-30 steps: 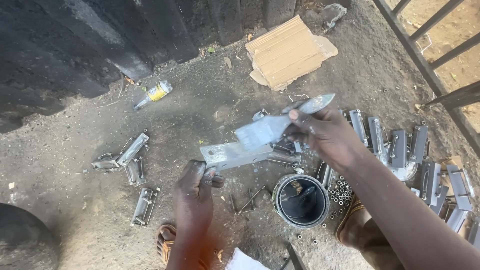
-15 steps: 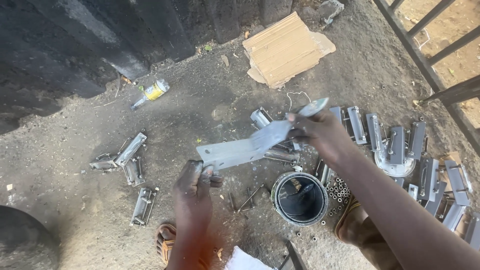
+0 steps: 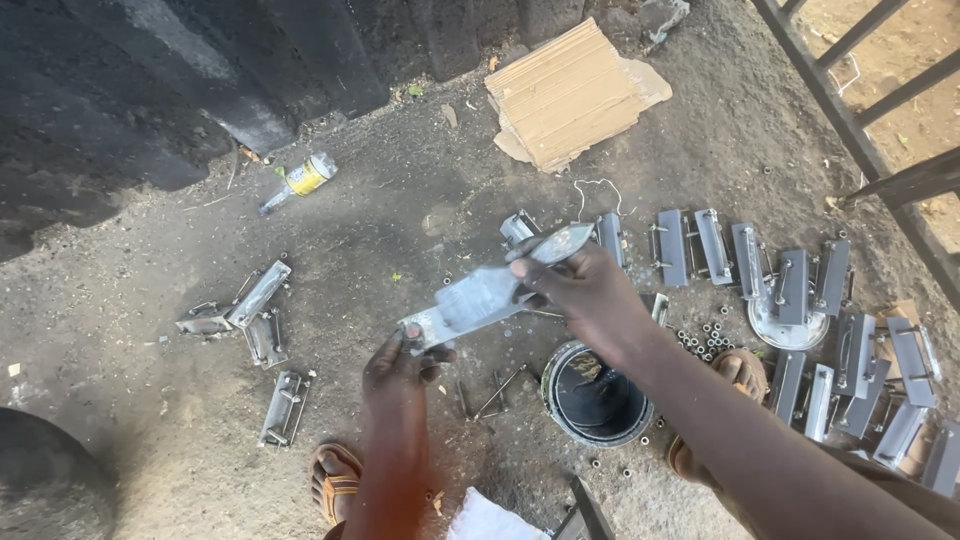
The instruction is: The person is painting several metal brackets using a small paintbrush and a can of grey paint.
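Nearest, at the bottom edge, a sandalled foot (image 3: 335, 482) on the dirt floor (image 3: 150, 420), with a scrap of white cloth (image 3: 492, 520) just to its right. Above that, the left hand (image 3: 400, 365), grip closed on the near left end of a long flat metal bar (image 3: 480, 295), thumb seemingly over the top edge, though shadowed. Right of centre, the right hand (image 3: 590, 290), grip closed around the far right, pointed end of the same bar, held tilted above the ground. Beneath the right forearm, a round dark tin (image 3: 597, 395) standing on the floor, small nuts (image 3: 705, 338) scattered just beside it. To the left, a cluster of metal latch pieces (image 3: 250, 315) lying apart from the hands. To the right, rows of similar latch plates (image 3: 800, 290) laid side by side. Farther off, a small yellow bottle (image 3: 305, 178) on its side near the dark wall (image 3: 120, 90). Farthest, a folded piece of cardboard (image 3: 570, 92).
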